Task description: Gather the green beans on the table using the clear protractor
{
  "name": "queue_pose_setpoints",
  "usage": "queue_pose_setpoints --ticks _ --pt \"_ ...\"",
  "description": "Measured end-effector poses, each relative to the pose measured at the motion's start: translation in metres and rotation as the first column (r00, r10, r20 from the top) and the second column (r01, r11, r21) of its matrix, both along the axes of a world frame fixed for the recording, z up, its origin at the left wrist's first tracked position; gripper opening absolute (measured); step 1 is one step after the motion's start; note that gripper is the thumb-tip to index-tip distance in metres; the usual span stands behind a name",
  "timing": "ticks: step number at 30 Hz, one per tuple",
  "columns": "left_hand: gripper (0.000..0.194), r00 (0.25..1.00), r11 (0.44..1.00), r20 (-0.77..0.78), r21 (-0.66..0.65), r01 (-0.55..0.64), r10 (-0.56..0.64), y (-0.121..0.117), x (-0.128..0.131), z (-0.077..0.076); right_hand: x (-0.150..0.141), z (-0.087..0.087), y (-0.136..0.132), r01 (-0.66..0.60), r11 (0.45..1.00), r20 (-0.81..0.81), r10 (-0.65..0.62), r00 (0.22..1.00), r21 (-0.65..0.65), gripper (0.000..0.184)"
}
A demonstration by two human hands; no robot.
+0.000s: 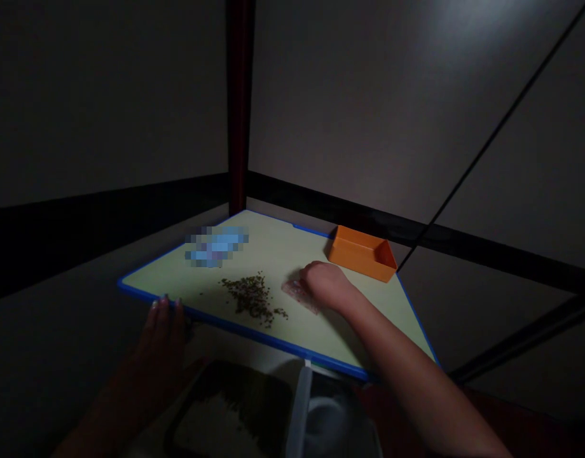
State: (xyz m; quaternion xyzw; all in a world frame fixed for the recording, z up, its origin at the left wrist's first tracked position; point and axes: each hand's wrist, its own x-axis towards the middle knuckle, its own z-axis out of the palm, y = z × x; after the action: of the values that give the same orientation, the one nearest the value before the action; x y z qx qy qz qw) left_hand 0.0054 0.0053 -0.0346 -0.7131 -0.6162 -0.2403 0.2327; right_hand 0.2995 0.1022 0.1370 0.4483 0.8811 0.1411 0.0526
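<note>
My right hand is curled closed over the board, its fingers at the edge of a small clear, pinkish piece that looks like a plastic bag. The fingertips themselves are hidden behind the hand. Left of it lies a loose heap of small dark grains or seeds with a few strays around it. My left hand is in shadow, fingers stretched out flat, the tips resting on the near left edge of the pale board with a blue rim.
An orange open box stands at the board's far right corner. A blurred blue-and-white item lies at the far left. Below the near edge are a dark-rimmed tray and a pale-edged container. Walls meet behind a dark red post.
</note>
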Motion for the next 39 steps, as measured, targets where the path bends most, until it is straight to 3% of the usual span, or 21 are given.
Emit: queue_pose_setpoints --ticks 7,15,22,31,39 --pt "0.099 0.999 1.000 -0.025 -0.010 -0.029 0.028 0.000 0.002 -0.002 -0.010 -0.021 -0.004 -0.005 0.999 -0.168 0.012 0.986 0.042 0.026" --pt "0.099 0.998 0.998 -0.039 -0.021 -0.059 0.058 0.000 0.004 -0.001 -0.004 -0.034 0.007 -0.061 0.988 -0.508 -0.018 0.861 -0.139 0.020" --pt "0.095 0.998 0.997 -0.002 -0.030 -0.066 0.066 -0.002 0.008 0.004 0.011 -0.037 0.011 -0.175 0.959 -0.564 0.020 0.826 -0.221 0.024" --pt "0.089 0.999 0.999 0.020 -0.019 -0.041 0.041 -0.004 0.012 0.009 0.020 -0.033 0.004 -0.313 0.866 -0.611 0.012 0.791 -0.390 0.024" --pt "0.088 0.999 0.999 0.035 -0.043 -0.015 0.016 -0.007 0.014 0.017 0.028 -0.026 0.005 -0.358 0.774 -0.623 -0.061 0.780 -0.523 0.025"
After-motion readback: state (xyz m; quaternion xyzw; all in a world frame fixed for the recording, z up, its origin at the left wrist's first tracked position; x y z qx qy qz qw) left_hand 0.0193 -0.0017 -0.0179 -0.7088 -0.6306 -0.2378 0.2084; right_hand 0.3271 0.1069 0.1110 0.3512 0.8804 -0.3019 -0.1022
